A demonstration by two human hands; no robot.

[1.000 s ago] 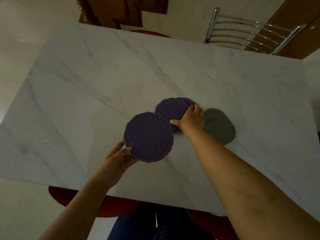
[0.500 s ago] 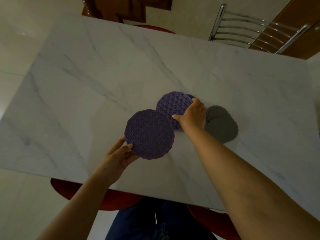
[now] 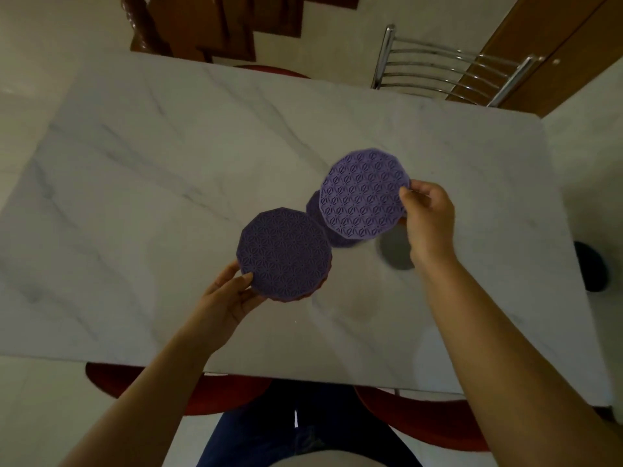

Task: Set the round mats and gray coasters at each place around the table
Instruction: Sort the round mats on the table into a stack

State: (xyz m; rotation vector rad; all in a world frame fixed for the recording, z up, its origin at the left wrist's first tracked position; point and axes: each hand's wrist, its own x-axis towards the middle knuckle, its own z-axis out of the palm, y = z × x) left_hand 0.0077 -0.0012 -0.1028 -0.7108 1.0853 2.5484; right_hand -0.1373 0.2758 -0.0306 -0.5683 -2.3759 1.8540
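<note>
My left hand (image 3: 229,298) pinches the near edge of a round purple patterned mat (image 3: 285,252) and holds it just above the white marble table (image 3: 151,197). In my right hand (image 3: 426,220) a second purple mat (image 3: 364,193) is lifted and tilted toward me, pinched at its right edge. Under that lifted mat, part of another purple mat (image 3: 332,235) lies on the table. A gray coaster stack (image 3: 394,252) lies on the table just below my right hand, partly hidden by it.
A chrome-backed chair (image 3: 448,72) stands at the far right side and a wooden chair (image 3: 188,32) at the far left. Red seat cushions (image 3: 215,396) show under the near edge. A dark object (image 3: 591,267) lies on the floor to the right.
My right hand has lifted a purple mat off the pile and raised it up and to the right. My left hand keeps its mat in about the same place.
</note>
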